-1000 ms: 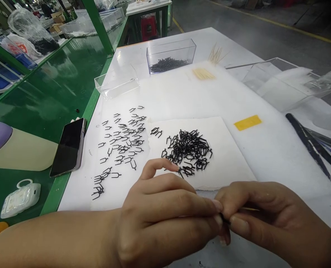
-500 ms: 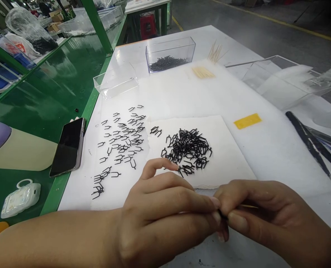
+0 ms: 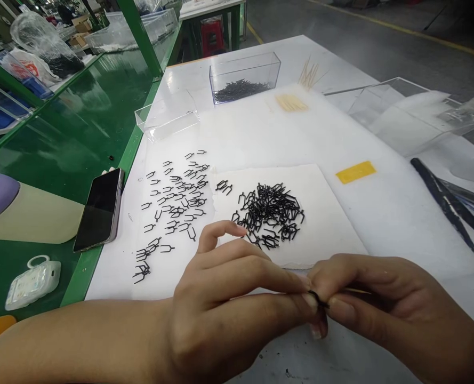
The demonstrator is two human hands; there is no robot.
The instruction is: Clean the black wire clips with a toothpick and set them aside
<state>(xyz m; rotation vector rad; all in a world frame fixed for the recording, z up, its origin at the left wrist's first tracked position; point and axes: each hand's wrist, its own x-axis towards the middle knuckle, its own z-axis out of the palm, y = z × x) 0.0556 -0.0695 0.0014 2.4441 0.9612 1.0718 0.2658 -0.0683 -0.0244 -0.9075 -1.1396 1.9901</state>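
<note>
My left hand (image 3: 240, 298) pinches a small black fork-shaped part (image 3: 319, 300) between thumb and fingers, with its little finger bent out over the pile. My right hand (image 3: 364, 298) is closed on the other end of that part, fingertips touching the left ones. A thin pale sliver, like a toothpick, shows between my right fingers. Most of the held part is hidden. Beyond the hands, a heap of black fork-shaped parts (image 3: 272, 208) lies on a white paper sheet (image 3: 328, 224). More such parts (image 3: 176, 197) are spread loosely to the left.
A phone (image 3: 98, 210) lies at the table's left edge. Black tweezers (image 3: 448, 208) rest at the right, near a yellow strip (image 3: 355, 172). Farther back stand a clear box of black parts (image 3: 244, 80), toothpicks (image 3: 291, 102) and a clear tray (image 3: 168, 120).
Both hands stay together, and the fingers have shifted slightly so more of the black part shows. The left little finger has drawn back a little from the pile.
</note>
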